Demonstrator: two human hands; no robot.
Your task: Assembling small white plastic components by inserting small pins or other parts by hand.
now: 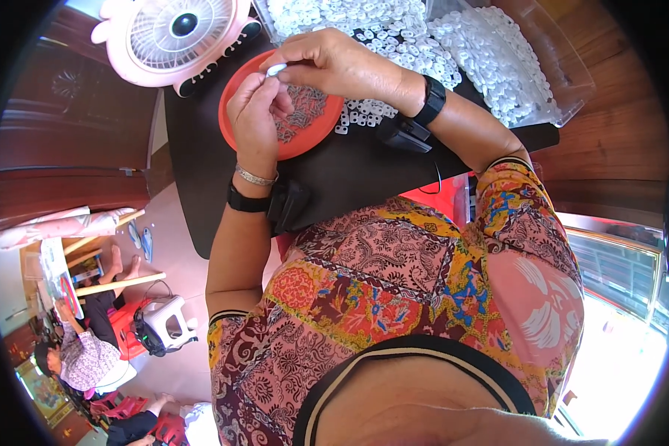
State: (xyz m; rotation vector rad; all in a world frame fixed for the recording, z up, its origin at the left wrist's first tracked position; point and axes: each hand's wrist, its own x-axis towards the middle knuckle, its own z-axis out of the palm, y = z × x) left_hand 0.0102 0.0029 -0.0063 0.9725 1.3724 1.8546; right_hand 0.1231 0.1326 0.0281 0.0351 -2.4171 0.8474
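Observation:
My left hand [256, 111] and my right hand [334, 63] meet above an orange-red round plate [234, 85] on a black table [349, 178]. A small white plastic piece [276, 70] is pinched between the fingertips of both hands. The plate holds several small dark metal parts [308, 104]. Both wrists wear black bands, and the left wrist also has a silver bracelet.
A heap of small white plastic pieces [379, 30] lies just beyond the plate, more fill a clear plastic tray [498, 59] at right. A pink desk fan [175, 33] stands at the table's far left. Another person [82, 349] sits on the floor at lower left.

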